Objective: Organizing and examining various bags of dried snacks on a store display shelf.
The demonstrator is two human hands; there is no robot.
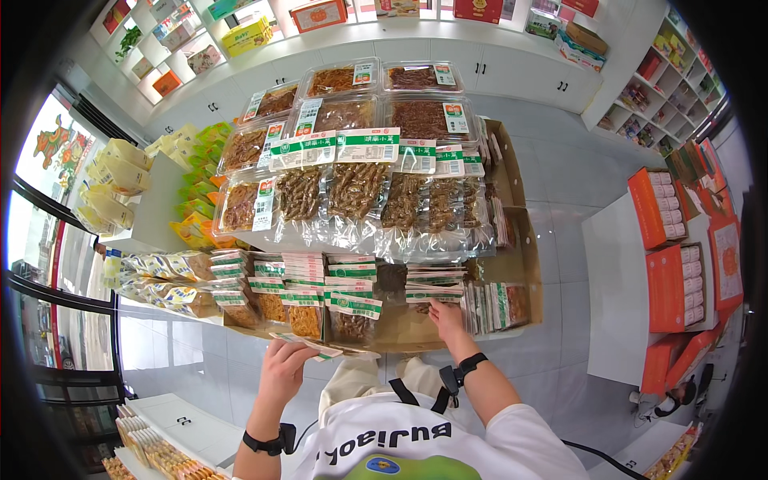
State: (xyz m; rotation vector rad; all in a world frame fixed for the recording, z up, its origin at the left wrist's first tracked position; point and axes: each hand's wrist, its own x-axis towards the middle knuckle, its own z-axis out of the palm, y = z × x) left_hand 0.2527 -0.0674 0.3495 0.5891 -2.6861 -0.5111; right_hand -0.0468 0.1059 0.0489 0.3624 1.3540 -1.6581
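My left hand [285, 366] grips the white-and-green header card of a snack packet [309, 346], just in front of the shallow cardboard display box [414, 343]. The rest of that packet is mostly out of sight. Further right, my right hand [447, 318] reaches into the box, its fingers on the front packet of a stack of header-carded packets [435, 279]; a firm grip cannot be made out. Between my hands stand packets of dark brown food [354, 324] under similar cards. Orange-coloured packets [305, 321] stand left of them.
Behind the box rise clear plastic trays [429, 120] of dried food and hanging vacuum packs [358, 189]. Packets on edge [495, 306] fill the box's right corner. Bagged goods [174, 282] lie at the left. Orange cartons [666, 288] stand on a white counter [612, 300] at the right.
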